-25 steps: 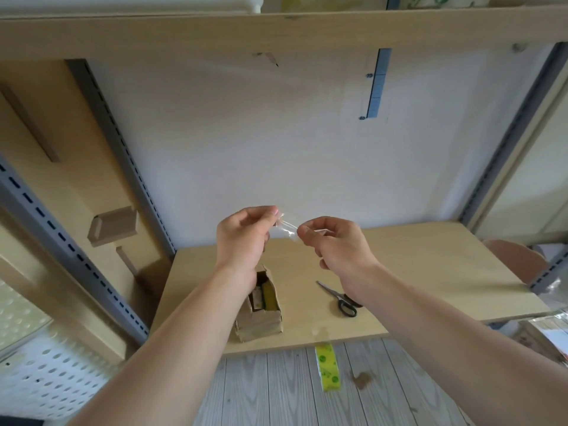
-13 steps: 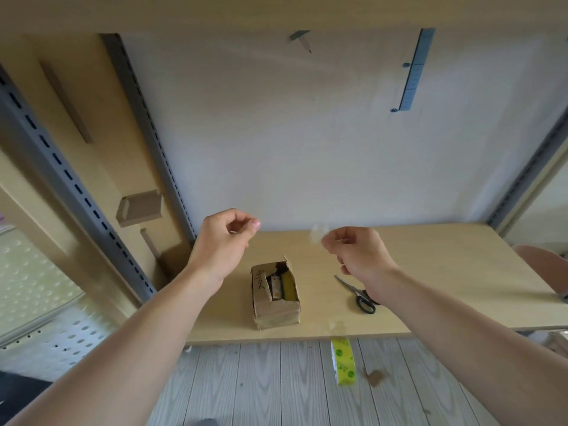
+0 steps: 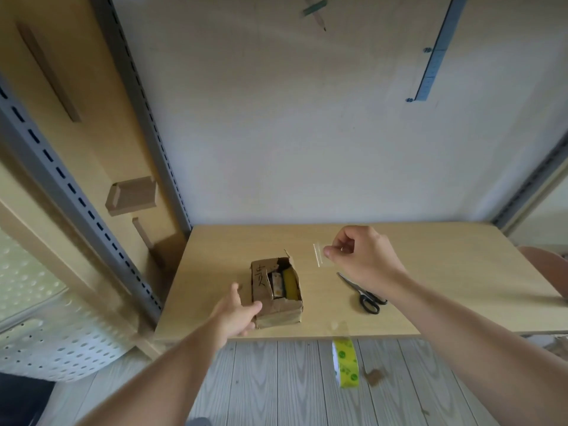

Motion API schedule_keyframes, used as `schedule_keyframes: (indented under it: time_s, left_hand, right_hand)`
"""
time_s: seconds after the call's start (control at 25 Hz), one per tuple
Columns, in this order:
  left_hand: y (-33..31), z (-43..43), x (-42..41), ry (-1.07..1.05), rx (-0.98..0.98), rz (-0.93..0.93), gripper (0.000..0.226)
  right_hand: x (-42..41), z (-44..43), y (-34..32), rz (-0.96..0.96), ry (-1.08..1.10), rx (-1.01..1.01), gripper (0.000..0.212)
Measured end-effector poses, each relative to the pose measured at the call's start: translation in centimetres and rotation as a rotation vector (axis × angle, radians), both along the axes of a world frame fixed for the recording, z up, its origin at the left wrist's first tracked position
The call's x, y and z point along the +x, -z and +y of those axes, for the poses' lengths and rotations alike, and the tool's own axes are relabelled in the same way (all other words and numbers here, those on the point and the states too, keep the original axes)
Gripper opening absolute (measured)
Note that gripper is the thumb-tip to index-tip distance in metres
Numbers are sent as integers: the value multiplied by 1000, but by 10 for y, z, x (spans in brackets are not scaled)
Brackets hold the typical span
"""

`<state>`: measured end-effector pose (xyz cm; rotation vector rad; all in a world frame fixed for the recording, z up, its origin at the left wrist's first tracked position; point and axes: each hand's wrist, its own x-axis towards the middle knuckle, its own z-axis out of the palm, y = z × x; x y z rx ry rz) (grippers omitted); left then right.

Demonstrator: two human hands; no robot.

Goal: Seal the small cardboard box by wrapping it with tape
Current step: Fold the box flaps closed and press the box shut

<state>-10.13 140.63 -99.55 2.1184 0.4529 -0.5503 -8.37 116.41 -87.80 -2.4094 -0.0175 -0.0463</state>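
The small cardboard box point(image 3: 278, 310) stands near the front edge of the wooden table point(image 3: 430, 272), its top flaps partly open with a yellow item and a patterned item showing inside. My left hand point(image 3: 236, 312) is at the box's near left corner, thumb on its edge and fingers spread. My right hand point(image 3: 361, 256) hovers above the table to the right of the box, pinching a short clear strip of tape point(image 3: 318, 255) between thumb and fingers. A tape roll point(image 3: 345, 361) with a green and yellow core hangs from the table's front edge.
Black-handled scissors point(image 3: 364, 293) lie on the table under my right wrist. A grey slotted upright point(image 3: 144, 118) and wooden panels stand on the left. A white perforated bin point(image 3: 46, 333) sits low at the left. Behind the table is a white wall.
My left hand let go of the tape strip and dropped to the box's near left corner. My right hand kept the strip and moved right. The camera tilted down.
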Motion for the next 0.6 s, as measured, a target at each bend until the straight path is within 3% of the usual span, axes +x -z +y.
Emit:
schedule_keyframes:
  time_s: [0.08, 0.16, 0.24, 0.32, 0.44, 0.56, 0.6]
  left_hand:
    - [16, -12, -5, -157, -236, 117, 78]
    - [19, -26, -6, -182, -405, 176, 41]
    - [16, -46, -4, -155, -505, 202, 25]
    - [12, -62, 2, -152, -505, 270, 32]
    - [10, -75, 10, -114, -314, 294, 42]
    - [16, -71, 19, -30, 304, -105, 43]
    - [16, -69, 21, -8, 419, -260, 46]
  right_hand:
    - [3, -4, 4, -6, 5, -37, 16]
    - [4, -9, 8, 1, -1, -69, 17]
    - [6, -16, 12, 14, 3, -81, 17]
    - [7, -21, 16, 37, 11, -85, 18]
    - [9, -27, 22, 63, 3, -95, 17]
    - [10, -29, 25, 58, -7, -101, 17]
    - [10, -29, 26, 54, -11, -98, 17]
